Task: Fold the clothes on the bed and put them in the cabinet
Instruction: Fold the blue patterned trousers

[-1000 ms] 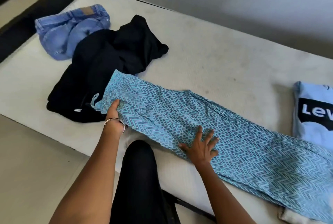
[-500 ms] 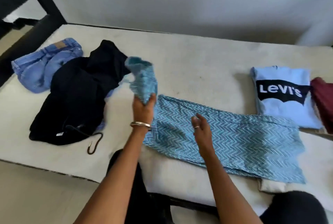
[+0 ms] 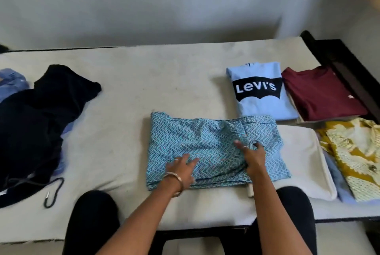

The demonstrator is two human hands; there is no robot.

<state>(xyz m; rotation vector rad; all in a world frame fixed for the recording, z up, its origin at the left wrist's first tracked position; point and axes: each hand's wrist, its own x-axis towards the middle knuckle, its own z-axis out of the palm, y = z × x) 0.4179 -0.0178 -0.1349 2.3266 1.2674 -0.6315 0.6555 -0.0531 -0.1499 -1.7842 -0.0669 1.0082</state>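
Note:
A blue zigzag-patterned garment (image 3: 195, 141) lies folded in half on the bed (image 3: 144, 82), right in front of me. My left hand (image 3: 183, 169), with a bangle on the wrist, lies flat with spread fingers on its near left part. Towards the garment's right, the cloth bunches into wrinkles where my right hand (image 3: 251, 155) pinches it between thumb and fingers. An unfolded black garment (image 3: 41, 121) with a drawstring sprawls at the left, and blue jeans (image 3: 10, 84) sit behind it.
Folded at the right are a light-blue Levi's shirt (image 3: 259, 90), a maroon shirt (image 3: 320, 94) and a yellow patterned garment (image 3: 353, 152). A cream pillow (image 3: 298, 152) lies beside the zigzag garment. The dark bed frame (image 3: 339, 59) borders the right end; a wall runs behind.
My left hand carried the garment's left end over to the right, folding it in half, and now lies flat on it. My view has swung right.

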